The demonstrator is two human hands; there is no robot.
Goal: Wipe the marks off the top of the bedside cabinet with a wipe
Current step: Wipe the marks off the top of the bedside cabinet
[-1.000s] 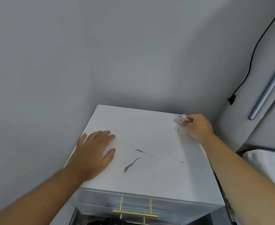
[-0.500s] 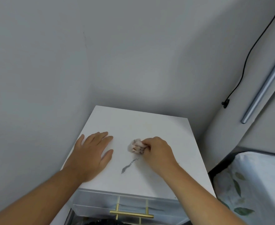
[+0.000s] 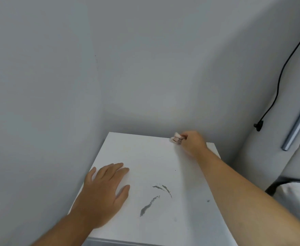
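Note:
The white top of the bedside cabinet (image 3: 145, 157) fills the lower middle of the head view. Dark grey marks (image 3: 148, 205) streak its near centre, with two shorter strokes (image 3: 163, 188) beside them and a small spot (image 3: 208, 201) further right. My right hand (image 3: 192, 142) is at the far right corner, fingers closed on a crumpled white wipe (image 3: 176, 138) that touches the back edge. My left hand (image 3: 104, 190) lies flat, palm down, fingers apart, on the near left of the top.
Grey walls close in behind and to the left of the cabinet. A black cable (image 3: 280, 77) runs down the right wall to a clip (image 3: 258, 125). A metal bar (image 3: 299, 125) slants there. White bedding (image 3: 294, 197) lies at the right edge.
My right hand swept the wipe from the far right corner to the centre marks and back to the far corner. The upper mark is now smeared into two strokes. My left hand stayed put.

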